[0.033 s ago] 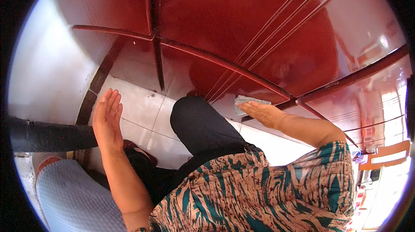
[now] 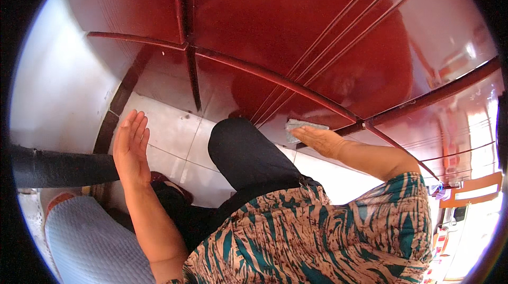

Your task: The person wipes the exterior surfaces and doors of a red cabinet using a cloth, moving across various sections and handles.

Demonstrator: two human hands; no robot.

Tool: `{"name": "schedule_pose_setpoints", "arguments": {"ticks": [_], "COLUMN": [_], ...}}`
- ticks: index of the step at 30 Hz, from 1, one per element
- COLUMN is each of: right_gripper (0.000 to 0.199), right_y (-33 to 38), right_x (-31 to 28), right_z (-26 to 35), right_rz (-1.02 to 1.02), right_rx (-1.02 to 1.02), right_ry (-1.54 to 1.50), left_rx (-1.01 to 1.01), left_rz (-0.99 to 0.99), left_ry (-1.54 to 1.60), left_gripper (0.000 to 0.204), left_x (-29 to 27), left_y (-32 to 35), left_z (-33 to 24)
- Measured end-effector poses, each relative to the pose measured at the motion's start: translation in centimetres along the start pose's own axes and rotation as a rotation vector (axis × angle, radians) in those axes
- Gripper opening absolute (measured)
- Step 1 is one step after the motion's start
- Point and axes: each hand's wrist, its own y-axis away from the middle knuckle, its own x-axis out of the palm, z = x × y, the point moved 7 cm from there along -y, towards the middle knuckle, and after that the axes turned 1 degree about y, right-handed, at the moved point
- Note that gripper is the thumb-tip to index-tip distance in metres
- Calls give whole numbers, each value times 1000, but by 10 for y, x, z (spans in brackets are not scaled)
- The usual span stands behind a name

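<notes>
Grey cloth (image 2: 304, 124) lies under the flat, outstretched right hand (image 2: 320, 140), well apart from the open, empty left hand (image 2: 132, 149).

A folded pale-grey cloth (image 2: 307, 124) lay between the person's bare right hand (image 2: 321, 142) and the glossy dark-red panelled surface (image 2: 317, 30) in front. The bare left hand (image 2: 132, 149) was left of the black-trousered knee (image 2: 246, 149), with a blue quilted fabric surface (image 2: 95, 236) below and farther left.

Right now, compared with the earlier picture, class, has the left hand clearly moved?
No, not noticeably. Against the white floor tiles, the left hand sits in practically the same place, so no clear direction shows.
</notes>
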Motion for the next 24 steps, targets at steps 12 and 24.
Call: {"name": "schedule_pose_setpoints", "arguments": {"ticks": [12,24], "right_gripper": [61,61], "right_y": [-66,-122], "right_x": [1,24], "right_z": [64,106], "right_rz": [97,134], "right_rx": [-307,-313], "right_ry": [153,166], "left_rx": [-74,-91], "left_rz": [-32,9], "left_ry": [10,-54], "left_gripper": [46,40], "left_x": [6,21], "left_y": [8,16], "left_z": [-20,-29]}}
